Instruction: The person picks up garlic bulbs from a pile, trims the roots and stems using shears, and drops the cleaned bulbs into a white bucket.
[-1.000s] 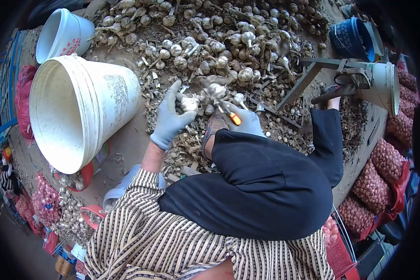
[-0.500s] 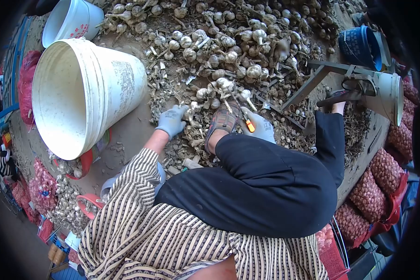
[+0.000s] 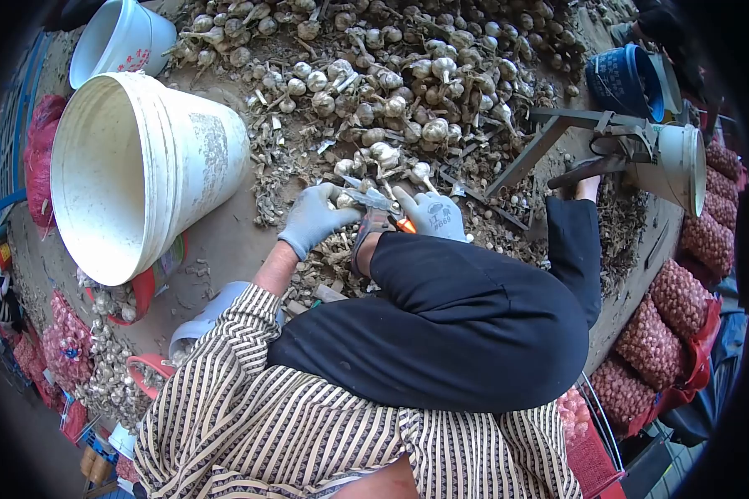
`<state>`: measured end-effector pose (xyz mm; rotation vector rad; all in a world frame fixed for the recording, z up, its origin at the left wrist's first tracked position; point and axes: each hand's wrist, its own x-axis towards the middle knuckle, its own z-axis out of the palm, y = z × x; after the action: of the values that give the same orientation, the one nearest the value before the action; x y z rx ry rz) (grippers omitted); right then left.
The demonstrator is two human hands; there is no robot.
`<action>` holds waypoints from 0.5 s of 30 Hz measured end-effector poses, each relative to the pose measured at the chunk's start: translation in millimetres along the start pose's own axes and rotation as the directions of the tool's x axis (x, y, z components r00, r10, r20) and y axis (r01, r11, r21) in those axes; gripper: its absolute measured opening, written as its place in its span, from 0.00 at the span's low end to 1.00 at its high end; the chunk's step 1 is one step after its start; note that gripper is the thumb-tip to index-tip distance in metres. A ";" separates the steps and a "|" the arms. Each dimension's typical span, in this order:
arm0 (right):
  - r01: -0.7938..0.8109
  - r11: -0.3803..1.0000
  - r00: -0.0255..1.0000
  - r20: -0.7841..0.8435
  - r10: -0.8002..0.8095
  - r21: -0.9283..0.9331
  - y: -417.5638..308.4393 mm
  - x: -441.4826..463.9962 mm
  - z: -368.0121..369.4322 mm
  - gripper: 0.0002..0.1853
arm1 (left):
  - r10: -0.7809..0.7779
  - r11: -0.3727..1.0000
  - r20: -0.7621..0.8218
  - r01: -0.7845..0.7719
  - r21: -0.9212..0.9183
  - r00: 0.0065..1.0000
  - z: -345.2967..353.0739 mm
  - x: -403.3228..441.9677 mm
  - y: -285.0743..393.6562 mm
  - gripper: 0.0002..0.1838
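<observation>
My left hand (image 3: 314, 219), in a grey glove, is closed around a garlic bulb (image 3: 344, 200), partly hidden by the fingers. In my gloved right hand (image 3: 433, 216) is a pair of orange-handled pruning shears (image 3: 369, 198). Their pale metal blades point left and meet the bulb's stem area by my left fingers; whether they are closed on the stem I cannot tell. Just beyond both hands lie loose garlic bulbs with stems (image 3: 384, 155). My sandalled foot (image 3: 364, 241) sits below the blades, mostly covered by my dark trouser leg.
A big heap of garlic (image 3: 424, 71) spreads ahead among dry trimmings. A large white bucket (image 3: 212, 150) lies tilted at left, a smaller bucket (image 3: 146, 41) behind it. A metal frame (image 3: 549, 137) and blue bucket (image 3: 612, 83) stand at right, near filled net sacks (image 3: 681, 299).
My left hand has taken hold of a garlic bulb and moved right. My right hand has brought the shears up to it, so the blades now show. The view has shifted slightly.
</observation>
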<state>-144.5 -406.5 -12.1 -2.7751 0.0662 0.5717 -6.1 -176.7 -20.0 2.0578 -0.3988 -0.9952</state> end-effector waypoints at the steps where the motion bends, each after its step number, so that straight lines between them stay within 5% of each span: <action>1: -0.005 1.000 1.000 -0.002 0.005 0.000 -0.2 -2.5 -5.3 0.35 | 0.004 1.000 0.004 -0.004 0.002 1.000 -5.5 -3.5 8.3 0.28; 3: -0.091 0.935 0.995 0.002 0.096 0.342 -0.1 -7.7 -15.4 0.33 | -0.036 0.998 -0.045 0.039 0.053 0.998 -20.1 -14.5 24.8 0.28; 6: -0.190 0.847 0.951 -0.122 0.284 0.496 -1.6 -11.7 -28.5 0.26 | 0.291 0.949 -0.332 -0.226 0.221 0.897 -58.9 -53.4 67.6 0.24; 7: -0.248 0.795 0.911 -0.147 0.386 0.554 -1.2 -16.4 -30.3 0.23 | 0.518 0.837 -0.429 -0.335 0.433 0.740 -84.3 -67.9 80.9 0.22; 9: -0.117 0.822 0.884 -0.318 0.342 0.557 11.5 -20.8 -18.3 0.21 | 0.658 0.752 -0.622 -0.414 0.513 0.424 -128.8 -90.7 97.4 0.26; 11: -0.191 0.815 0.900 -0.235 0.368 0.547 17.7 -23.6 -19.9 0.21 | 0.486 0.874 -0.842 -0.129 0.469 0.235 -173.3 -113.0 100.8 0.32; 12: -0.183 0.816 0.901 -0.239 0.362 0.548 18.8 -23.1 -19.6 0.21 | 0.489 0.872 -0.842 -0.125 0.473 0.229 -178.5 -114.2 110.0 0.32; 14: -0.191 0.801 0.900 -0.224 0.373 0.568 19.3 -24.9 -17.7 0.24 | 0.808 0.505 -0.571 0.331 0.797 0.144 -182.4 -109.7 122.7 0.32; 15: -0.189 0.800 0.900 -0.226 0.373 0.569 17.3 -24.1 -18.1 0.24 | 0.777 0.609 -0.593 -0.015 0.793 0.209 -171.2 -101.8 100.9 0.38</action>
<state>-161.6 -428.8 8.3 -2.2770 0.6335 0.1082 65.5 -92.4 173.9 2.4570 -0.6970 0.9707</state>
